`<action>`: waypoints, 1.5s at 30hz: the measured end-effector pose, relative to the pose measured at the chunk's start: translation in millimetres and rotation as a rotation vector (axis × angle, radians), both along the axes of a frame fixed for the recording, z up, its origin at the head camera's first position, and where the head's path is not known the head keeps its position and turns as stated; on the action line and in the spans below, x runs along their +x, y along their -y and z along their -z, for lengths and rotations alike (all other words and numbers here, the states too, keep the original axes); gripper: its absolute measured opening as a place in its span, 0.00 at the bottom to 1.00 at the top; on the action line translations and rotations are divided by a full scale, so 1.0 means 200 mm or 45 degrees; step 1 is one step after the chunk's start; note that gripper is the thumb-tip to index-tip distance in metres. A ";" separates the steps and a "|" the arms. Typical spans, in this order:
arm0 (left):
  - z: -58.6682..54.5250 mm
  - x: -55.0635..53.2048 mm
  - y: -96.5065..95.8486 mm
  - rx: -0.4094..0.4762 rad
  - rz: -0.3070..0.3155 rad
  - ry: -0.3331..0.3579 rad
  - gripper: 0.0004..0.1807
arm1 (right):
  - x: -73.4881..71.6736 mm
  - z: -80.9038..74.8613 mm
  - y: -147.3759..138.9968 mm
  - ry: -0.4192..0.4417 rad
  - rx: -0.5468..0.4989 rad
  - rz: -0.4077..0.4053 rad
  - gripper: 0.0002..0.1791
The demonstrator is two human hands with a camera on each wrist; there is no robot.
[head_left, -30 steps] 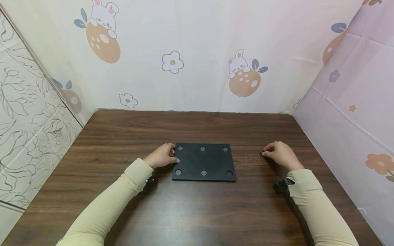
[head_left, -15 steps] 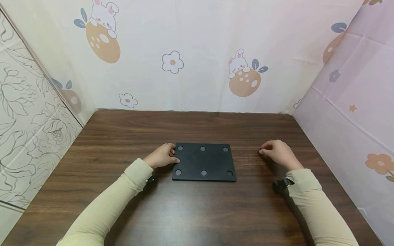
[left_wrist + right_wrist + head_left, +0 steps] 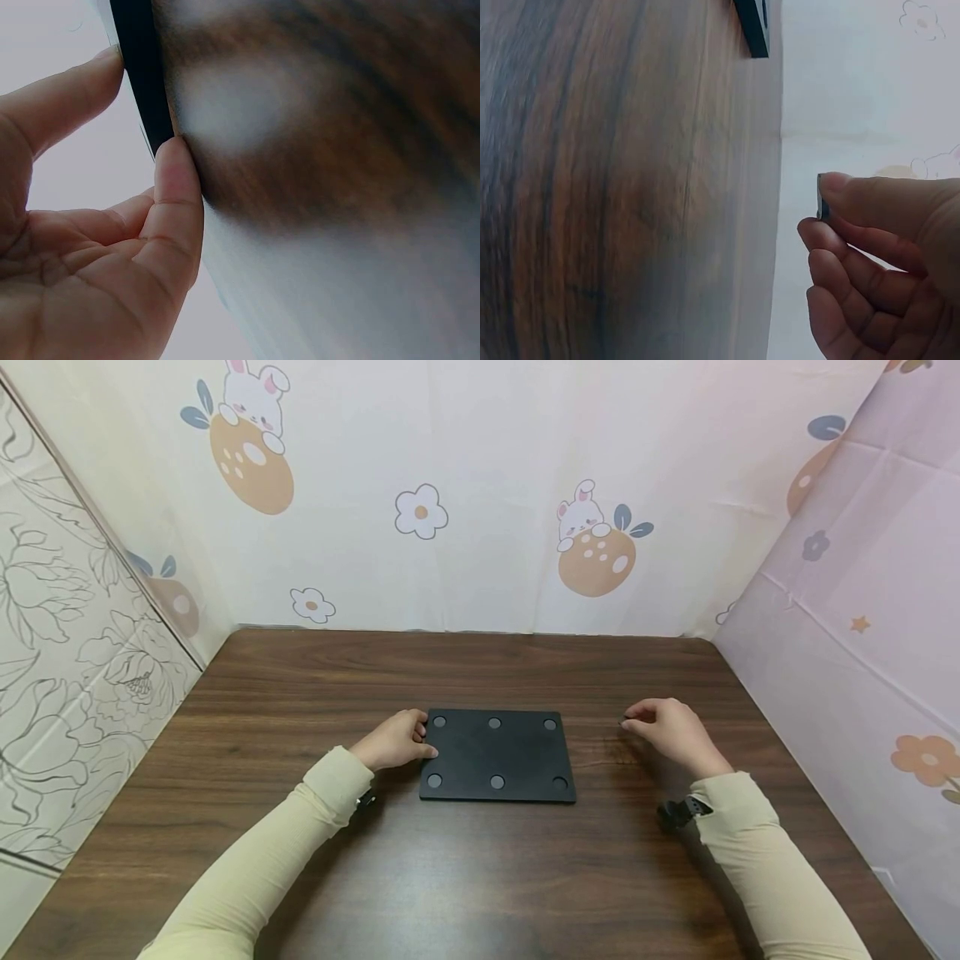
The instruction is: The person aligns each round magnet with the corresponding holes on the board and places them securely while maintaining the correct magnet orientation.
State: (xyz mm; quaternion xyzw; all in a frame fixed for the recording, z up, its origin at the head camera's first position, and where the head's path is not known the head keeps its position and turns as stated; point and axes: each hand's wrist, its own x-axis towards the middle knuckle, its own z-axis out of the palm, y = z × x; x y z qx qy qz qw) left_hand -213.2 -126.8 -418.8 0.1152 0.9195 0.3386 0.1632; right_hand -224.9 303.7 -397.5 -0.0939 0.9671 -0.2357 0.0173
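A flat black rectangular board (image 3: 498, 752) lies mid-table, with round recesses along its far and near edges. Several recesses show greyish discs; the near right recess (image 3: 560, 783) is dark like the board. At the board's left edge my left hand (image 3: 393, 742) grips it, the thumb on one side and fingertips against the other in the left wrist view. To the right of the board, my right hand (image 3: 678, 737) pinches a small thin dark disc (image 3: 822, 196) between thumb and index finger, seen edge-on in the right wrist view. Its other fingers are curled.
The brown wood-grain table (image 3: 480, 877) stretches around the board on all sides. A printed curtain (image 3: 495, 560) hangs at the table's back edge, and another one (image 3: 862, 635) lines the right side. A floral panel (image 3: 82, 635) stands at the left.
My right hand has moved a little to the left and slightly away from me, toward the board, carrying the small disc. The left hand and the board have stayed in place.
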 end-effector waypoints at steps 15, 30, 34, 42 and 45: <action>0.00 0.00 0.00 0.005 0.003 0.002 0.37 | 0.04 0.00 0.10 -0.051 -0.076 -0.032 0.16; 0.01 0.00 0.01 0.011 0.007 -0.009 0.37 | 0.09 0.02 0.17 -0.094 -0.083 -0.100 0.14; 0.01 0.00 0.01 0.007 0.008 -0.010 0.37 | 0.11 0.02 0.18 -0.112 -0.095 -0.113 0.12; 0.01 -0.01 0.01 0.014 0.003 -0.006 0.37 | 0.15 0.05 0.23 -0.118 -0.111 -0.155 0.09; 0.01 -0.01 0.01 0.018 0.005 -0.008 0.37 | 0.17 0.06 0.24 -0.127 -0.103 -0.173 0.08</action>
